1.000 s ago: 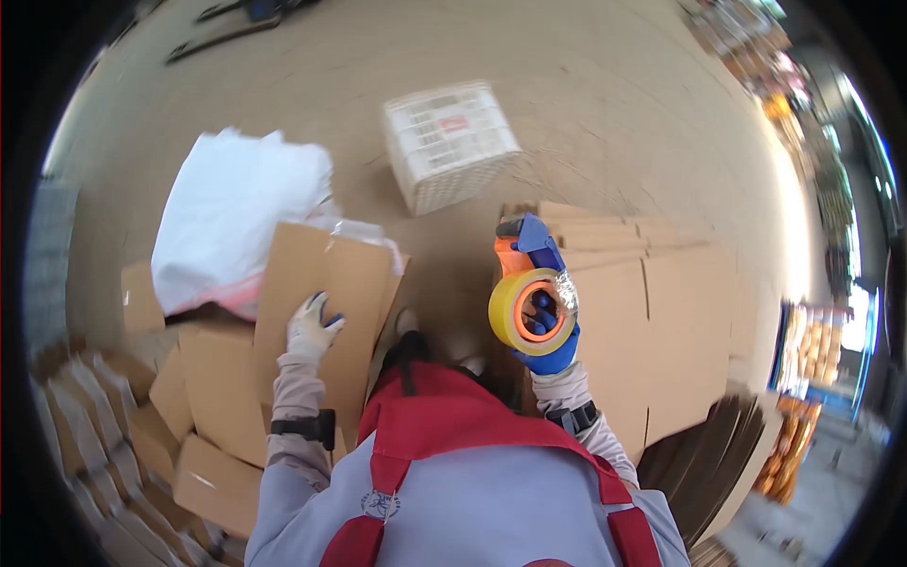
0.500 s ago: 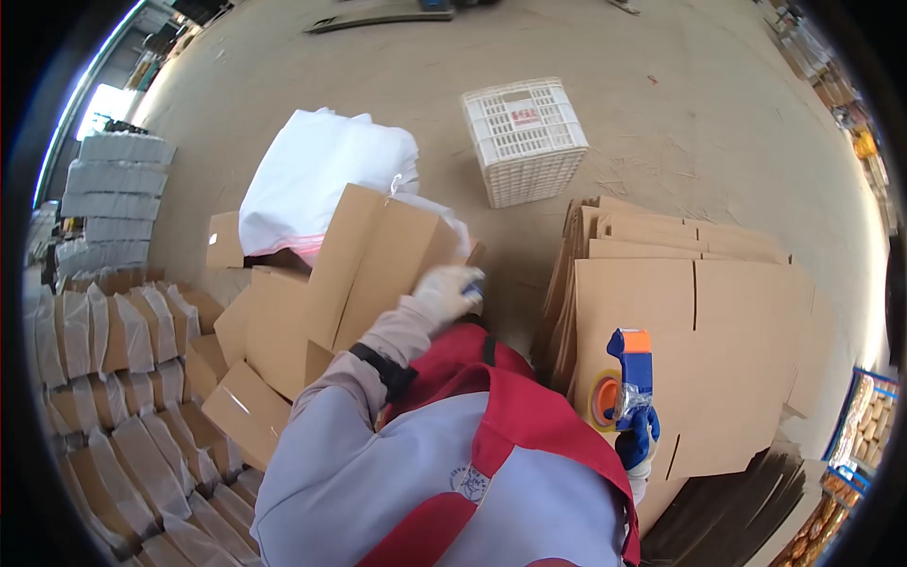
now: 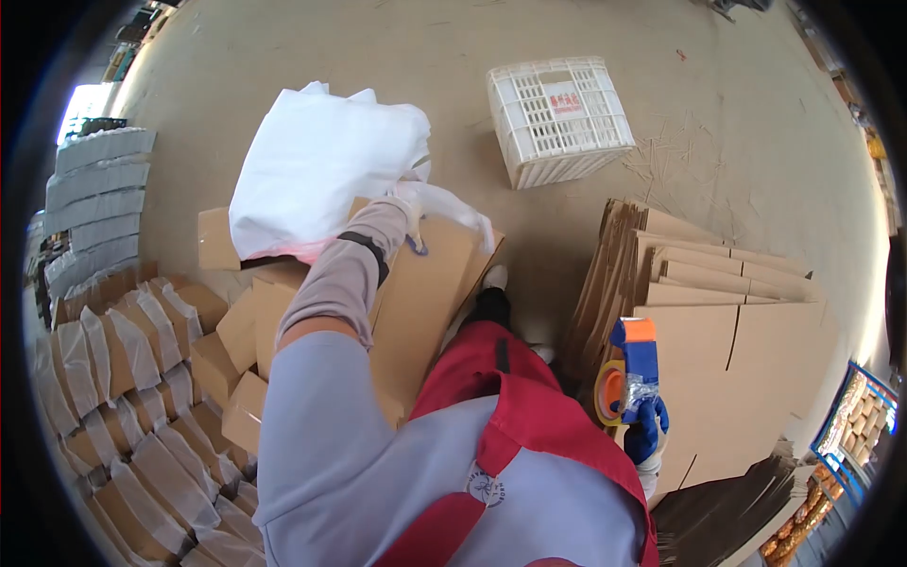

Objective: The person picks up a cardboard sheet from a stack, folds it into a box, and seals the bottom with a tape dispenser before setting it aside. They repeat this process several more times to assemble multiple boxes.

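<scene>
My right hand (image 3: pixel 645 433), in a white glove with a blue palm, is closed around the handle of a blue and orange tape dispenser (image 3: pixel 635 364) with a roll of yellowish tape. My left hand (image 3: pixel 413 225), gloved likewise, reaches over the top of a brown cardboard box (image 3: pixel 416 302), beside a stack of white plastic bags (image 3: pixel 326 170). A loose white end of plastic (image 3: pixel 453 206) trails just right of this hand. The left fingers are mostly hidden behind the hand and sleeve, so their grip does not show.
Flattened cartons (image 3: pixel 746 369) stand stacked on the right. A white plastic crate (image 3: pixel 562 123) sits on the floor ahead. Rows of boxes with translucent liners (image 3: pixel 142 397) fill the left, and open carton flaps (image 3: pixel 241 331) stick up beside my left arm.
My left hand has moved forward and left, from near my apron to the far part of the box by the white bags. My right hand keeps the tape dispenser. The view has shifted slightly.
</scene>
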A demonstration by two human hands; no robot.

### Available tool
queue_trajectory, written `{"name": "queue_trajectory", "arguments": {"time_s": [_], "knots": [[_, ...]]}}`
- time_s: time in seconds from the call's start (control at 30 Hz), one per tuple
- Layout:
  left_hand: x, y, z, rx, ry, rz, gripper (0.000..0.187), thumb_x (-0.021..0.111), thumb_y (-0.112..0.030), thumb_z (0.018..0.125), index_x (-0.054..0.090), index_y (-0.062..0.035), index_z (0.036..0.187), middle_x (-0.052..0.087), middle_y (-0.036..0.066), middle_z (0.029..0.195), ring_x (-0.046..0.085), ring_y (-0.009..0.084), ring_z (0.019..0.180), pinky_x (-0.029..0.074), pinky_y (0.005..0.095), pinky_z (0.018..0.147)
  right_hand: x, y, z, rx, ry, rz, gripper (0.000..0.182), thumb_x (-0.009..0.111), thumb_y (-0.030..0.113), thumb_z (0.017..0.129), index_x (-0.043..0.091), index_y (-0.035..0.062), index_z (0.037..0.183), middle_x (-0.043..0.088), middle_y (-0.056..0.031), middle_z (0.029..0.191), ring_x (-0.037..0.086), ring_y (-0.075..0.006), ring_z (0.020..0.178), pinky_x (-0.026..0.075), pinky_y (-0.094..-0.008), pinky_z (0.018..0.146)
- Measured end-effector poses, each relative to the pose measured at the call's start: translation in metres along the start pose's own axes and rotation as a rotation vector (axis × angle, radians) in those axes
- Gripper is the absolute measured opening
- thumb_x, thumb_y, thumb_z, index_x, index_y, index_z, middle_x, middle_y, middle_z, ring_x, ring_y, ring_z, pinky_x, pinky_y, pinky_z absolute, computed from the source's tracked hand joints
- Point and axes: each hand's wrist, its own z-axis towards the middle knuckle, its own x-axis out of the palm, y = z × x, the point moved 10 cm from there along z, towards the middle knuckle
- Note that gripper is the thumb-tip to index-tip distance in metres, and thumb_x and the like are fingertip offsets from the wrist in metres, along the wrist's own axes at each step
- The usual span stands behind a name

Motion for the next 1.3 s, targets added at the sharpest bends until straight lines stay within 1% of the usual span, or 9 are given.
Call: {"name": "queue_trajectory", "arguments": {"time_s": [0.2,0.27,0.3,0.37,0.47,0.6,0.93,1.13,1.3], "knots": [[-0.003,0.016,0.036,0.16,-0.166,-0.174,0.106,0.085,-0.054,0.054,0.042,-0.0101,0.141,0.054,0.012,0.132,0.05,0.027,0.124,0.026,0.0468,0.112,0.043,0.006,-0.006,0.159,0.045,-0.036,0.029,0.059,0.016,0.093,0.058,-0.0034,0.114,0.063,-0.006,0.103,0.059,-0.0129,0.093,0.047,-0.0286,0.082],[-0.011,0.026,0.04,0.263,-0.323,-0.266,0.106,0.085,-0.053,0.054,0.043,-0.0101,0.14,0.057,0.012,0.128,0.052,0.0269,0.122,0.028,0.0463,0.111,0.048,0.007,-0.005,0.183,0.033,-0.349,0.031,0.064,0.015,0.089,0.059,-0.0042,0.113,0.065,-0.0113,0.103,0.062,-0.0212,0.095,0.049,-0.0333,0.082],[-0.02,0.031,0.039,0.327,-0.432,-0.315,0.106,0.085,-0.053,0.054,0.043,-0.0101,0.14,0.059,0.012,0.126,0.053,0.0269,0.121,0.029,0.0461,0.11,0.043,0.015,-0.001,-0.149,0.079,-0.839,0.036,0.069,0.015,0.083,0.06,-0.0022,0.113,0.066,-0.0165,0.106,0.064,-0.0297,0.097,0.049,-0.0378,0.084],[-0.038,0.049,0.031,0.423,-0.634,-0.394,0.105,0.086,-0.052,0.053,0.044,-0.0101,0.14,0.063,0.011,0.122,0.055,0.0268,0.119,0.031,0.0457,0.109,0.05,0.008,0.001,-0.064,0.177,-0.777,0.037,0.07,0.016,0.081,0.061,-0.0002,0.113,0.066,-0.0179,0.107,0.064,-0.0313,0.099,0.049,-0.0386,0.086],[-0.024,0.055,-0.017,0.281,-0.199,-0.247,0.098,0.086,-0.05,0.054,0.048,-0.0144,0.137,0.043,0.012,0.144,0.042,0.0294,0.131,0.033,0.0382,0.109,0.068,0.002,-0.009,0.106,0.269,-0.695,0.042,0.071,0.017,0.076,0.062,0.0041,0.115,0.066,-0.0169,0.107,0.064,-0.0302,0.1,0.048,-0.0378,0.088],[0.013,0.036,0.001,0.091,0.055,-0.179,0.093,0.087,-0.045,0.054,0.051,-0.0172,0.135,0.044,0.012,0.143,0.043,0.0273,0.131,0.038,0.0397,0.105,0.067,-0.035,-0.008,0.241,0.296,-0.689,0.036,0.066,0.013,0.079,0.063,0.0045,0.114,0.067,-0.0159,0.105,0.065,-0.0304,0.098,0.049,-0.0363,0.088],[0.001,0.008,-0.002,0.145,-0.071,-0.234,0.09,0.086,-0.043,0.056,0.05,-0.0151,0.135,0.046,0.012,0.141,0.045,0.0273,0.129,0.038,0.0435,0.105,0.082,-0.005,-0.001,0.084,0.39,-0.768,0.034,0.064,0.011,0.08,0.064,0.0046,0.114,0.068,-0.0149,0.105,0.065,-0.0294,0.097,0.049,-0.0353,0.088],[-0.13,-0.191,-0.101,0.589,-0.835,-0.201,0.086,0.074,-0.043,0.074,0.034,-0.0131,0.144,0.037,0.013,0.147,0.029,0.0326,0.138,0.023,0.0516,0.111,0.093,0.025,-0.041,-0.154,0.452,-0.58,0.033,0.062,0.01,0.081,0.064,0.0046,0.114,0.068,-0.0144,0.105,0.065,-0.0288,0.097,0.049,-0.0347,0.088],[-0.153,-0.431,-0.148,0.953,-1.274,-0.06,0.09,0.06,-0.062,0.079,0.028,-0.0146,0.148,0.027,0.016,0.152,0.021,0.0357,0.141,0.01,0.0561,0.113,0.015,-0.02,-0.074,-0.217,0.107,-0.409,0.032,0.056,0.012,0.086,0.064,0.0016,0.115,0.065,-0.0149,0.115,0.061,-0.0245,0.106,0.047,-0.0341,0.092]]}}
